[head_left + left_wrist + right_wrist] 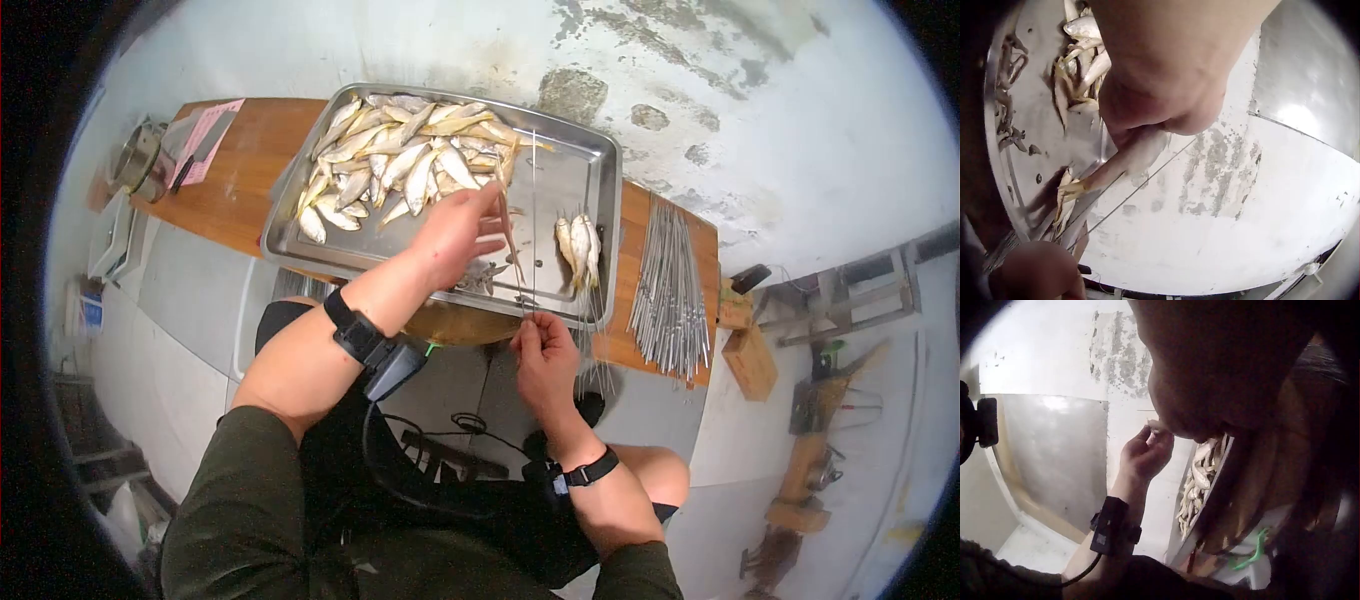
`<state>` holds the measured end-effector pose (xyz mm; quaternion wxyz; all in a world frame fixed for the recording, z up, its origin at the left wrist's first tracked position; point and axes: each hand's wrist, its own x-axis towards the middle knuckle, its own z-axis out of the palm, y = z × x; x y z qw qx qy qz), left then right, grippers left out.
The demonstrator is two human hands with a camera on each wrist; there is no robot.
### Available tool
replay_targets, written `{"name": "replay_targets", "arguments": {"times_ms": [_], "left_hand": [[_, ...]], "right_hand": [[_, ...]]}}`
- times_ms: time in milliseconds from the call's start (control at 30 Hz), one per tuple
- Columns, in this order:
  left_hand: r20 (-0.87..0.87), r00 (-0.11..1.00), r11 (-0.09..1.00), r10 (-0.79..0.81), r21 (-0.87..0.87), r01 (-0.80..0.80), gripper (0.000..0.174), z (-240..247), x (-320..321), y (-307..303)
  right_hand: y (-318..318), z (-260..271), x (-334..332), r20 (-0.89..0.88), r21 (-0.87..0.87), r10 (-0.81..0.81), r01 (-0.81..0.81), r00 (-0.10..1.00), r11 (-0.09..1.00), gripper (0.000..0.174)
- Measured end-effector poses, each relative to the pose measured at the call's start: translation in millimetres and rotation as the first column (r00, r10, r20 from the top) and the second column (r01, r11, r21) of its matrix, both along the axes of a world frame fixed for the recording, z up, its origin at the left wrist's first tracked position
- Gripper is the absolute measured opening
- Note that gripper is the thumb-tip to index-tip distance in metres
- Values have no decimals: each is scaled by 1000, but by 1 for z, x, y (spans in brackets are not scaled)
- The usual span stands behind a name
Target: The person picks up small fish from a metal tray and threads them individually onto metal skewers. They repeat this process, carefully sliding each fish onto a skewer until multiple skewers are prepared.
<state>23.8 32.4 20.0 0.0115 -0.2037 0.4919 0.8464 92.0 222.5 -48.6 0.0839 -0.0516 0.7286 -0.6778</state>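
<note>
My left hand (460, 235) grips one small fish (1119, 167), its yellowish tail pointing down toward the right hand in the left wrist view. The fingers hide its head end. Between thumb and fingers, my right hand (547, 365) pinches the lower end of a thin metal skewer (534, 210), which stands out over the tray just right of the fish. A heap of small silvery-yellow fish (400, 150) fills the left and back of the steel tray (612, 165). Several fish on skewers (580, 250) lie at its right side.
A bundle of metal skewers (668, 290) lies on the wooden table (255, 150), right of the tray. Leftward are a knife (205, 150) on pink paper and a metal pot (142, 165). Small grey scraps (482, 277) sit along the tray's near edge. A stained wall (680, 80) rises behind.
</note>
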Motion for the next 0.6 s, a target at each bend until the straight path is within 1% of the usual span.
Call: {"name": "replay_targets", "arguments": {"times_ms": [33,100,167,200,233,300,433,500,533,600], "left_hand": [[49,999,1000,-1,-27,2,30,0,4,3],[38,999,999,-13,-32,14,27,-4,9,8],[-26,995,993,-99,-73,97,22,-19,8,8],[-10,998,992,-70,-111,68,16,-14,9,10],[-10,998,992,-68,-110,66,16,-14,8,9],[-33,992,992,-120,-28,119,16,-16,7,5],[-68,994,996,-81,28,83,15,-11,0,-4],[-85,996,998,-38,42,42,17,-8,-4,-12],[-83,996,998,-37,41,40,17,-6,-4,-16],[-90,995,999,-34,38,37,18,-2,-8,-24]], "right_hand": [[1,0,-1,-5,-5,-10,10,1000,1000,11],[3,-1,-3,-57,121,-7,14,998,993,12],[0,-2,-2,-94,148,7,7,996,989,12],[-2,-1,-2,-127,179,22,1,992,984,13],[-3,1,-2,-127,179,24,-1,992,984,13],[-3,7,0,-18,127,31,-28,999,991,13],[2,6,-4,14,87,-9,8,1000,996,14],[8,4,-7,-189,256,-22,71,982,964,17],[9,7,-6,-187,256,-21,69,982,964,17],[13,19,-5,-85,306,23,4,996,952,18]]}}
